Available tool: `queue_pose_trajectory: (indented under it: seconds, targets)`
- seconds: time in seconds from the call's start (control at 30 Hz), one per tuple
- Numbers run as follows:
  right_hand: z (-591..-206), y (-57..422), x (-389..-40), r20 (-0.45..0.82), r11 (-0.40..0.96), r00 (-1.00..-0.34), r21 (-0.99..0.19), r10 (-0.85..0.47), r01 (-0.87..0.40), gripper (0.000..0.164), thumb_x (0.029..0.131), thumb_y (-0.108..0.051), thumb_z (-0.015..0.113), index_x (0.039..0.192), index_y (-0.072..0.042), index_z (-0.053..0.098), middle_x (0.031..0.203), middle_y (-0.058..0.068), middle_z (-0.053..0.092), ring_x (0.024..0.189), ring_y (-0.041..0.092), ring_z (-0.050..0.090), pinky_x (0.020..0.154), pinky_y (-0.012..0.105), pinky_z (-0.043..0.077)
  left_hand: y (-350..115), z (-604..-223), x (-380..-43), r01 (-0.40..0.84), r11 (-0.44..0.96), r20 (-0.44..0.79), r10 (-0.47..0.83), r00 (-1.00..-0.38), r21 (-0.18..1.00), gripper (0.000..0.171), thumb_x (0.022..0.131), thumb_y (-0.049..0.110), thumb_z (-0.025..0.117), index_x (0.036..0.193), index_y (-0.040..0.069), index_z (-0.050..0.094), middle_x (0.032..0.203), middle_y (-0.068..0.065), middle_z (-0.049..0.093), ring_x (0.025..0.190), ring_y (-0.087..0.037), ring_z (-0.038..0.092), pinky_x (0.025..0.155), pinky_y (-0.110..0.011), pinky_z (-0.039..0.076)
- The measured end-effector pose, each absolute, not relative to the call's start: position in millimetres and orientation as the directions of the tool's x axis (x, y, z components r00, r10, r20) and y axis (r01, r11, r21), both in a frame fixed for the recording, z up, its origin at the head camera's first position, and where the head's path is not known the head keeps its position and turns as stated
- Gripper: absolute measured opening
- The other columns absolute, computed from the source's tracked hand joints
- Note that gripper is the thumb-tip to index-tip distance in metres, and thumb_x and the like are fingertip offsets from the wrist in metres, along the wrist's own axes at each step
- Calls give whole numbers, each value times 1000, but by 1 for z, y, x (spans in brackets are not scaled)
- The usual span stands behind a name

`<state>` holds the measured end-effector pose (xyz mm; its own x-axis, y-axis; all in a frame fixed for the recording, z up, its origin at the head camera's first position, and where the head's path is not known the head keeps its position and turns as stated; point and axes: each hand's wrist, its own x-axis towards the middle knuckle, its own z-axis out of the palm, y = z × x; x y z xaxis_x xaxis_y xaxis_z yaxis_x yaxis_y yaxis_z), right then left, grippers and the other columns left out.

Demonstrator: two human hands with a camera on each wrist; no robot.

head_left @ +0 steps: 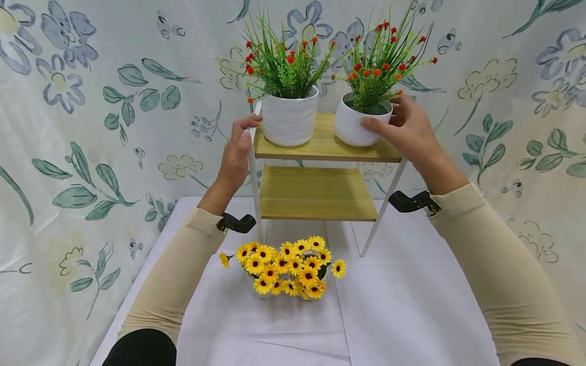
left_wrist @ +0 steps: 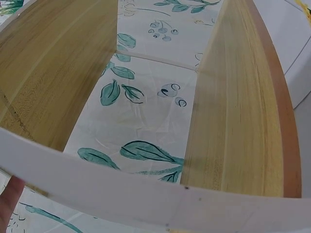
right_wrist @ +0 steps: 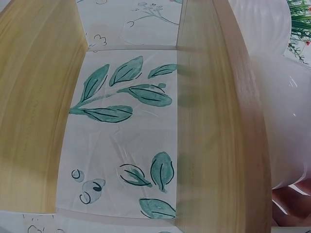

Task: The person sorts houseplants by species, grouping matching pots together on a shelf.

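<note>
soft, even light fills the head view, and it looks brightest to me on the patterned curtain [head_left: 23,244] at the left edge; a faint grey shadow lies on the white cloth [head_left: 407,300] under the shelf [head_left: 318,193]. the wrist views are duller, with the wooden boards [left_wrist: 240,107] bowing toward the frame edges. at the right of the right wrist view, small glints spot the white pot [right_wrist: 291,128], which looks hazy.
</note>
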<state>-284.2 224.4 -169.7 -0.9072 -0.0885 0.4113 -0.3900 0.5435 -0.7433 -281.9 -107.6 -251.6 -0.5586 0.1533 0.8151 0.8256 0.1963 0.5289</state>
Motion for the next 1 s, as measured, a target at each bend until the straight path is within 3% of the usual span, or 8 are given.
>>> queue_pose_trajectory:
  seconds: [0.23, 0.37, 0.57, 0.7, 0.9, 1.0]
  targets:
    - [-170, 224, -284, 376, 616, -923, -707, -88, -347, 80, 82, -50, 69, 147, -19, 34, 136, 12, 53, 117, 21, 51, 102, 40, 39, -108, -250, -282, 828, 192, 817, 153, -555, 527, 57, 98, 40, 25, 123, -10, 37, 142, -23, 40, 140, -26, 31, 112, -34, 25]
    - [-168, 224, -284, 360, 635, -928, -696, -96, -335, 82, 83, -51, 67, 150, -19, 30, 139, 13, 51, 121, 23, 49, 104, 44, 37, -108, -249, -281, 827, 192, 815, 158, -557, 528, 57, 98, 40, 25, 123, -10, 36, 142, -23, 40, 140, -26, 31, 112, -33, 25]
    - [-168, 224, -283, 361, 655, -925, -671, -119, -347, 85, 84, -52, 64, 152, -18, 26, 146, 10, 43, 128, 25, 46, 107, 46, 34, -107, -248, -280, 827, 188, 814, 160, -558, 530, 50, 96, 29, 26, 124, -12, 36, 143, -25, 39, 140, -30, 31, 111, -41, 27]
    - [-169, 225, -283, 368, 655, -922, -668, -121, -353, 85, 85, -52, 64, 152, -17, 26, 149, 8, 40, 131, 26, 44, 107, 46, 34, -108, -254, -290, 821, 186, 807, 159, -568, 540, 53, 97, 35, 25, 124, -9, 35, 144, -21, 39, 141, -25, 29, 111, -39, 28]
    - [-168, 224, -283, 371, 649, -921, -674, -116, -353, 87, 85, -52, 64, 154, -17, 24, 152, 8, 36, 133, 26, 42, 109, 45, 32, -114, -269, -316, 821, 196, 811, 150, -566, 536, 61, 96, 54, 26, 126, 2, 37, 146, -6, 41, 140, -11, 30, 111, -32, 27]
    - [-169, 225, -281, 367, 626, -923, -696, -110, -352, 86, 85, -50, 64, 154, -17, 23, 155, 6, 32, 135, 25, 39, 111, 44, 29, -111, -262, -303, 823, 188, 812, 152, -564, 537, 59, 97, 49, 27, 125, -2, 37, 145, -11, 41, 140, -15, 30, 111, -33, 26]
